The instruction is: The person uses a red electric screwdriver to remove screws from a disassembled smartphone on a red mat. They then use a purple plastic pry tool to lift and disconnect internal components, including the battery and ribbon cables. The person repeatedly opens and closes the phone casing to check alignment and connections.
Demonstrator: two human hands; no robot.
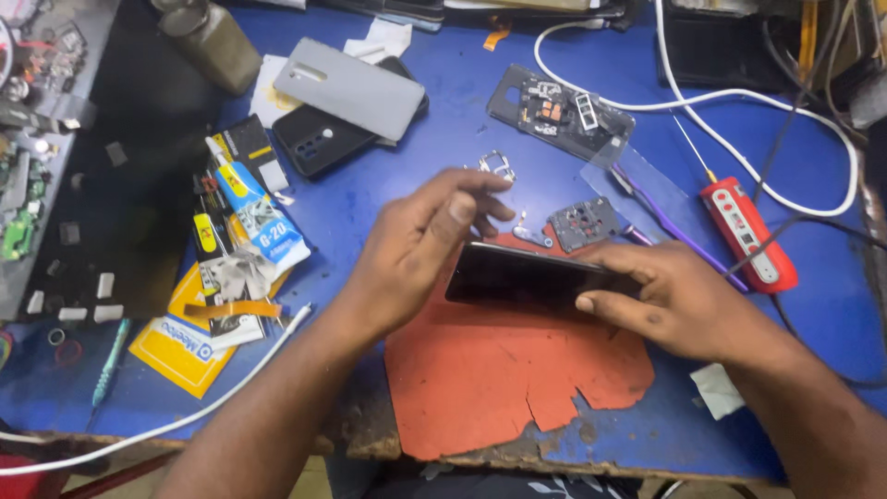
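A dark phone (531, 274) is held just above the torn orange mat (499, 370) on the blue counter (416, 194), screen side up, so both hands can work on it. The right hand (679, 300) has its fingers closed around the phone's right end, steadying it. The left hand (420, 249) hovers over the phone's left end, fingers loosely curled and holding nothing. Beyond the phone lie a small circuit board (584, 224) and a red tool (750, 236).
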